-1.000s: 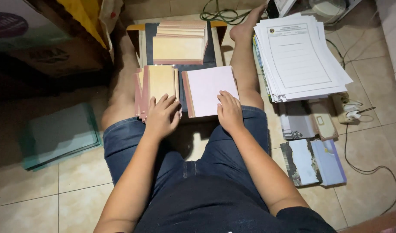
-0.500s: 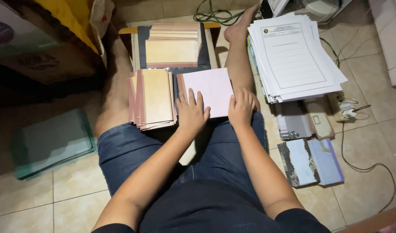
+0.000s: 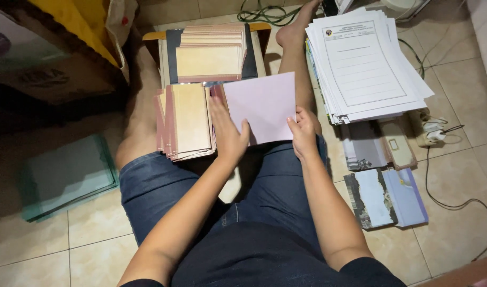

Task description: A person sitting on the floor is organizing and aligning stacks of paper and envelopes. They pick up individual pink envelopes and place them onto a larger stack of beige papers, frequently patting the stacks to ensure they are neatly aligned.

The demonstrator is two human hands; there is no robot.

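I sit on the tiled floor with my legs stretched out. A pale pink sheet (image 3: 262, 106) is tilted up over my lap. My left hand (image 3: 228, 133) lies flat against its left edge and lower corner. My right hand (image 3: 303, 130) grips its lower right edge. Just left of it, a stack of tan and pink cards (image 3: 186, 122) rests on my left thigh. Beyond it a second stack of tan cards (image 3: 210, 56) lies on a low wooden stool (image 3: 157, 37) between my shins.
A thick pile of printed white forms (image 3: 363, 66) lies right of my right leg, with several booklets (image 3: 384, 196) below it. A power adapter and cable (image 3: 432, 135) sit at the right. Green plastic folders (image 3: 65, 178) lie on the left, cardboard boxes (image 3: 41, 69) behind them.
My left hand moved from the tan card stack over to the pink sheet. Both hands have lifted the sheet up off the pile, tilting it.
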